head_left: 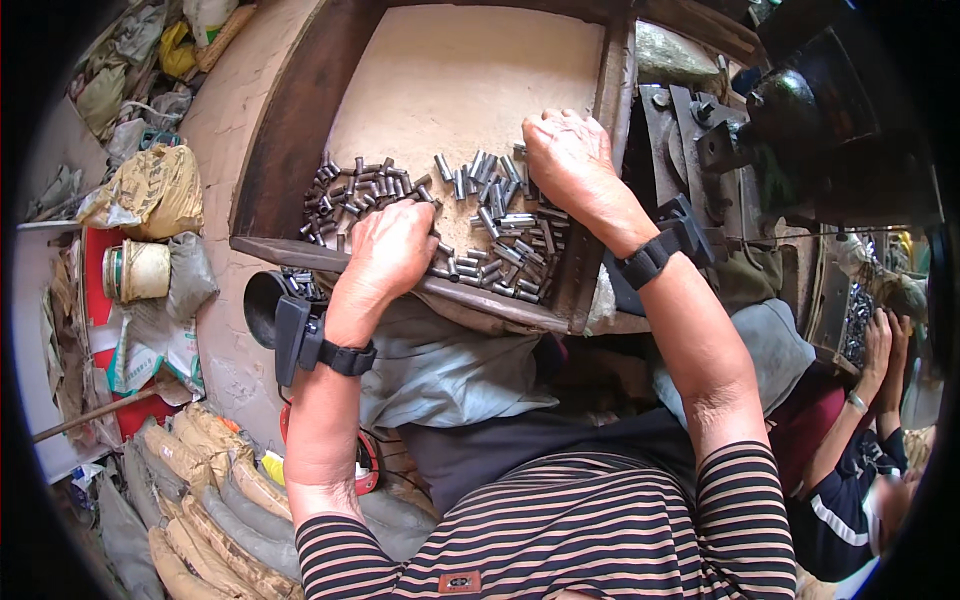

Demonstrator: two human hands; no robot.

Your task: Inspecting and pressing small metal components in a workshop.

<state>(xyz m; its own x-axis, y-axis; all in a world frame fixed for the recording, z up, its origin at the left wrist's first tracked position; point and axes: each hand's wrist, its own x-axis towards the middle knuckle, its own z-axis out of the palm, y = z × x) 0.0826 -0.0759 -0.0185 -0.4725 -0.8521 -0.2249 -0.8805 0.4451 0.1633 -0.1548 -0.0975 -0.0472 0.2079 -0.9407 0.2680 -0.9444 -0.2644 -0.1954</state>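
Short metal tubes lie loose in a wooden tray (pixel 290 110) in front of me. A darker heap of tubes (pixel 375 185) fills the near left corner, and shinier tubes (pixel 515 245) are spread at the near right. Over the inner edge of the dark heap, my left hand (pixel 393 245) is closed with its fingers curled down. Whatever is in those fingers is hidden beneath the hand. My right hand (pixel 570 150) is bunched into a fist beside the tray's right wall, above the shiny tubes; its grip is also out of sight.
A black bucket (pixel 264 308) with metal pieces near it stands below the tray's left corner. Dark machinery (pixel 800 120) crowds the right side. Filled sacks (pixel 215 470) lie at lower left, and a white pail (pixel 140 270) sits farther left. Another person's hands (pixel 885 345) work at far right.
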